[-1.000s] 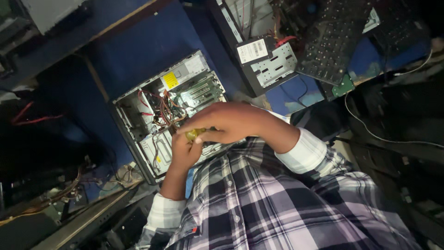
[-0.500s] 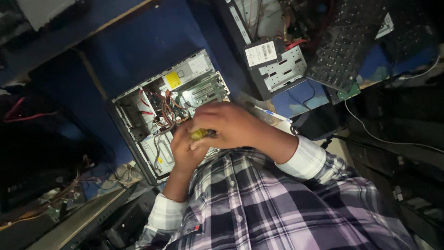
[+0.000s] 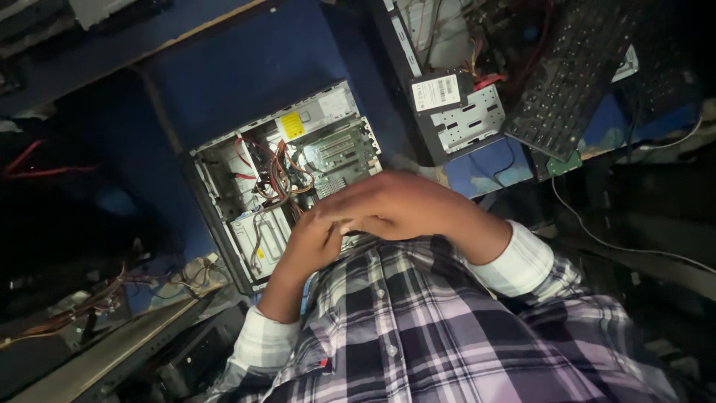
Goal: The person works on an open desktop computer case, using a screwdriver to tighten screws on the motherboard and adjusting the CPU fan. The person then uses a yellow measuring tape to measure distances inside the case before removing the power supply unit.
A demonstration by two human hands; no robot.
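My left hand point(image 3: 307, 245) and my right hand point(image 3: 399, 209) meet in front of my plaid shirt, just over the near end of an open computer case point(image 3: 224, 172). The right hand lies flat across the left hand's fingers and hides what is between them. No small yellow object shows between them now. Inside the case are red and grey cables point(image 3: 268, 168), a green circuit board point(image 3: 344, 153) and a yellow sticker point(image 3: 292, 125).
The case lies on a blue table point(image 3: 246, 67). To its right lie a black drive with a white label point(image 3: 436, 93), a perforated metal bracket point(image 3: 473, 119) and a black keyboard point(image 3: 574, 75). Loose wires point(image 3: 82, 306) sprawl at the lower left; a cable point(image 3: 611, 239) trails right.
A small yellow object showed between my fingers before; now my right hand has slid over the left and covers it. Both hands stay over the case's near end.
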